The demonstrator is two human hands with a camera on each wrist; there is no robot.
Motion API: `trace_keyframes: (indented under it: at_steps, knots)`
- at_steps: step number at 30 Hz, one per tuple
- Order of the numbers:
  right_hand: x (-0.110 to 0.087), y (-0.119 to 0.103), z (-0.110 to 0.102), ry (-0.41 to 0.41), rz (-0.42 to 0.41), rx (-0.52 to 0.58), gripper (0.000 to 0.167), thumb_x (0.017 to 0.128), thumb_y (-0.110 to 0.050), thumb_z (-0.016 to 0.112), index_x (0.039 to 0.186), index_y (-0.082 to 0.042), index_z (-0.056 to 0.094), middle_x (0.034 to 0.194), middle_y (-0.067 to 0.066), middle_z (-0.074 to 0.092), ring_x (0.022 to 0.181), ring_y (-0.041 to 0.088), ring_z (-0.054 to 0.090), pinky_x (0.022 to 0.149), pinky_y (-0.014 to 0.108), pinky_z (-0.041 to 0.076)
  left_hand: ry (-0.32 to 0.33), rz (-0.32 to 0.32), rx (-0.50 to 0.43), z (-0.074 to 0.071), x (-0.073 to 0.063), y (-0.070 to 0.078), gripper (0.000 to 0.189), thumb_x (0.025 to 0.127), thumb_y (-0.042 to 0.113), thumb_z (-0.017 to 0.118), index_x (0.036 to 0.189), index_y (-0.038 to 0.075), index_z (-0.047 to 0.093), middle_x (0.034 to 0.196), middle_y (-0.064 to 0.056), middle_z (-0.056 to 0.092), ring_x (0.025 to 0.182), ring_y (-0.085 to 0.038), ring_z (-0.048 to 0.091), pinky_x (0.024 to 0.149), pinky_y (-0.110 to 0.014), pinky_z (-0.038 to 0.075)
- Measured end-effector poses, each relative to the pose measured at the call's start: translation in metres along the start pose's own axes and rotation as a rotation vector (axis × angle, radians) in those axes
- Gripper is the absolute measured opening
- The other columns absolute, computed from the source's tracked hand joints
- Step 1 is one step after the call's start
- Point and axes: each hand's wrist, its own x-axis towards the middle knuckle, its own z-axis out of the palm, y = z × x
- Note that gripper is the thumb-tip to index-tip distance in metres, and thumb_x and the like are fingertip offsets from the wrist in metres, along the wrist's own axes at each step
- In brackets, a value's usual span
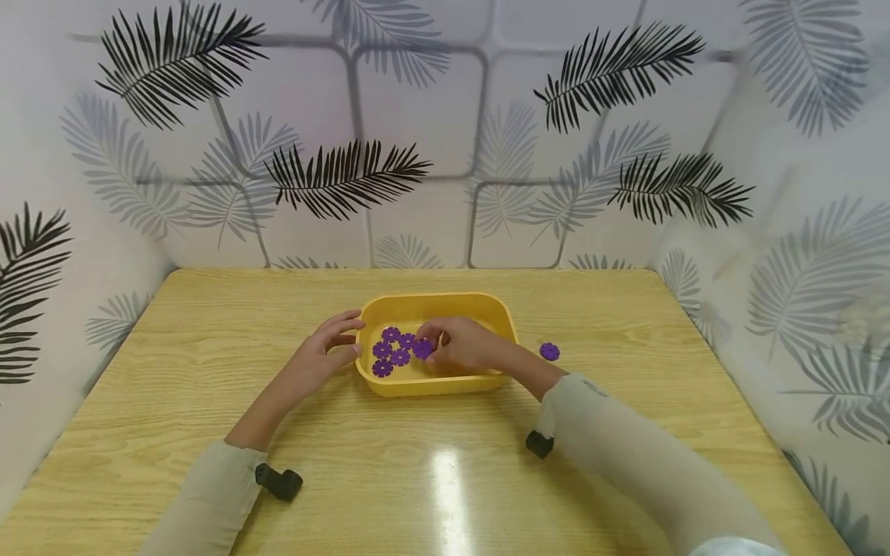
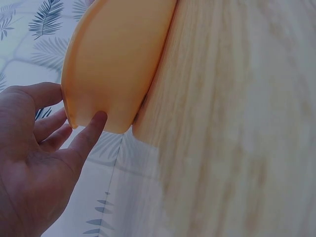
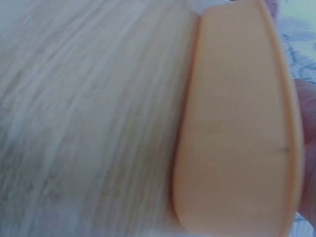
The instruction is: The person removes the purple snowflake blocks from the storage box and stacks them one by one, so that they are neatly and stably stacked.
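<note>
A yellow plastic tub (image 1: 431,386) sits on the table with several purple notched building discs (image 1: 382,367) in its left half. My right hand (image 1: 464,344) reaches into it over the near right side, thumb and fingers pinching a purple notched building disc (image 1: 422,349). In the right wrist view the tub's wall (image 3: 232,118) hides most of that hand. At the tub's left end, my left hand (image 1: 321,359) touches the rim and outer wall with fairly straight fingers. Up close in the left wrist view, the left thumb (image 2: 91,133) rests against the tub's outer wall (image 2: 113,64).
One more purple notched disc (image 1: 549,351) lies on the wood-grain table (image 1: 334,479), to the right of the tub. A leaf-patterned covering (image 1: 431,108) stands behind the table and along both sides. Black wrist devices (image 1: 280,482) are on both sleeves.
</note>
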Motion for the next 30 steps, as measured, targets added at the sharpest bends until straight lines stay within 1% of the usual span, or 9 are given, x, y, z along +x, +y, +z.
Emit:
trace_keyframes:
  at_steps: [3,7,14,20,24,30]
  knots:
    - [-0.006,0.002,-0.009,0.026,-0.024,0.023,0.037,0.092,-0.013,0.074,0.128,-0.012,0.065,0.105,0.004,0.063,0.09,0.018,0.056,0.08,0.027,0.051,-0.002,-0.003,0.003,0.001,0.0,0.001,0.046,0.105,0.018,0.055,0.147,0.005,0.047,0.166,-0.004,0.026,0.141,-0.04,0.042,0.111,-0.055,0.044]
    - [-0.018,0.003,-0.025,0.06,-0.024,0.071,0.038,0.093,-0.012,0.073,0.13,-0.01,0.064,0.107,0.007,0.061,0.092,0.02,0.056,0.078,0.029,0.051,0.003,-0.012,0.01,0.001,0.0,0.001,0.046,0.104,0.02,0.056,0.148,0.007,0.048,0.166,-0.002,0.026,0.141,-0.038,0.043,0.111,-0.054,0.044]
    - [-0.044,0.008,-0.05,0.163,0.046,0.052,0.039,0.092,-0.016,0.075,0.13,-0.012,0.064,0.107,0.006,0.064,0.098,0.023,0.058,0.08,0.031,0.052,0.005,-0.016,0.004,0.001,-0.001,0.002,0.046,0.104,0.022,0.056,0.148,0.009,0.048,0.165,0.001,0.027,0.141,-0.036,0.043,0.111,-0.054,0.045]
    - [-0.064,0.021,-0.067,0.228,0.068,0.067,0.041,0.093,-0.018,0.073,0.133,-0.011,0.063,0.111,0.008,0.065,0.101,0.024,0.061,0.081,0.032,0.054,0.002,-0.02,0.003,0.0,-0.001,0.002,0.046,0.104,0.022,0.056,0.148,0.009,0.048,0.165,0.0,0.027,0.141,-0.037,0.043,0.111,-0.054,0.045]
    - [-0.076,0.031,-0.078,0.264,0.084,0.07,0.04,0.093,-0.018,0.073,0.131,-0.011,0.063,0.112,0.008,0.067,0.101,0.025,0.063,0.081,0.033,0.055,0.003,-0.022,0.003,0.0,0.0,0.002,0.046,0.104,0.022,0.056,0.148,0.009,0.048,0.165,0.001,0.027,0.141,-0.036,0.043,0.111,-0.054,0.045]
    - [-0.095,0.049,-0.086,0.308,0.093,0.047,0.037,0.095,-0.022,0.071,0.13,-0.012,0.063,0.117,0.009,0.066,0.102,0.026,0.062,0.082,0.034,0.056,0.004,-0.015,0.006,0.001,-0.001,0.0,0.046,0.104,0.019,0.056,0.148,0.007,0.047,0.165,-0.002,0.026,0.14,-0.038,0.043,0.11,-0.053,0.045]
